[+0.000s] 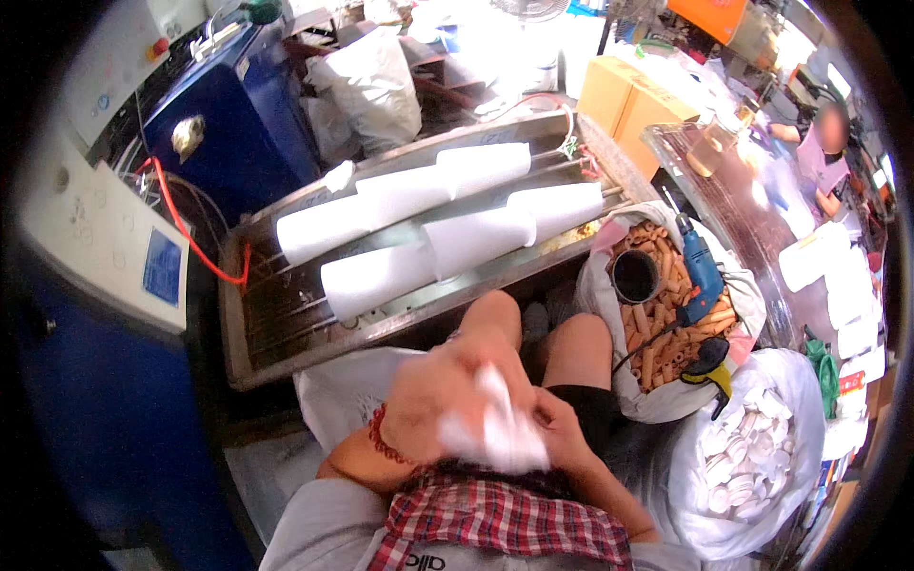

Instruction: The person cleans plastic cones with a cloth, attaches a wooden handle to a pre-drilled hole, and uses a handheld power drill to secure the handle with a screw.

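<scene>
Close in front of my body, both hands are at a white piece [512,433], smeared by motion, so its kind is unclear. My left hand [462,395], with a red bead bracelet at the wrist, is closed around its left and upper side. The curled fingers of my right hand [564,430] grip its right edge. Beyond them, white sleeve-like cylinders [476,238] sit in two rows on thin rods across a long trough [276,371].
Right of my knee, a sack [657,407] holds brown tubes, a blue power drill [702,271] and a black cup [635,276]. A bag [804,400] of white discs stands nearer. Blue machines [105,409] flank the left. Another person [824,171] sits at a far-right table [709,195].
</scene>
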The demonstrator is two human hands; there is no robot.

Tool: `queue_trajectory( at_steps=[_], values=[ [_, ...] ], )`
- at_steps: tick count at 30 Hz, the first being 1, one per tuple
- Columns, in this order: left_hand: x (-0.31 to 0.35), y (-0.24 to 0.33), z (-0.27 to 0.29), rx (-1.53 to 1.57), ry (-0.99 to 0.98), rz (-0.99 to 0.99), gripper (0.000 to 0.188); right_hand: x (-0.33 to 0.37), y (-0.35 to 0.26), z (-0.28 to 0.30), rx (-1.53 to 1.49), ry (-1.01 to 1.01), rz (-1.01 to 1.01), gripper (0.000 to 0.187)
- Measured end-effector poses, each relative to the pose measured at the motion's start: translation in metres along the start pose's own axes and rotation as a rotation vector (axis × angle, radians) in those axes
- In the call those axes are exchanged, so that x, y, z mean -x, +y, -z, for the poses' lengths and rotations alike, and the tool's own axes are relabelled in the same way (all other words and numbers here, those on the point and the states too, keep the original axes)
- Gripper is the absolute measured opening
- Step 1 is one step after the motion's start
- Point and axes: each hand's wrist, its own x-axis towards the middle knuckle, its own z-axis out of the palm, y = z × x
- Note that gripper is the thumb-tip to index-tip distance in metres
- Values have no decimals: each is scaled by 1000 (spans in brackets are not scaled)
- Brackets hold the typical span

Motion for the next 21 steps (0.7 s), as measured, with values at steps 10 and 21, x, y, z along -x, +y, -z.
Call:
queue_trajectory(
  at_steps=[10,21],
  values=[
    [12,-25,18,-7,394,188,20,-47,-93,0,-197,92,205,42],
    [8,-35,20,-234,397,85,21,-53,-78,-5,-317,222,155,22]
  ],
)
